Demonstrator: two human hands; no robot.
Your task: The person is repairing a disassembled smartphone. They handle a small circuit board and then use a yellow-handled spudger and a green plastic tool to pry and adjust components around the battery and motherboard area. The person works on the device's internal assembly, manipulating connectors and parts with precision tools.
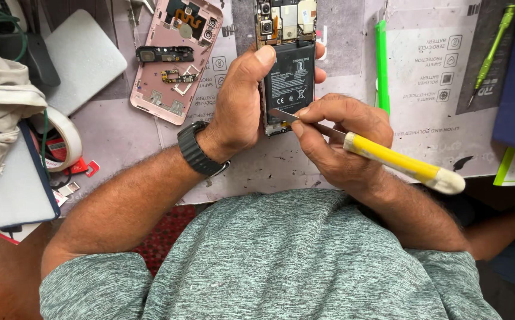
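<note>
My left hand (242,98) grips an opened phone (287,35) by its sides, thumb lying along the left edge of the black battery (290,80). The phone's circuit board and cameras show at the top. My right hand (340,139) holds a yellow-handled knife (399,163) like a pen. Its thin metal blade (282,114) touches the lower edge of the battery. A black watch sits on my left wrist.
A pink phone back cover (171,59) with small loose parts lies at upper left. A green stick (382,65) and a green screwdriver (494,50) lie to the right. A tape roll (64,133), cloth and a white tablet (17,189) crowd the left side.
</note>
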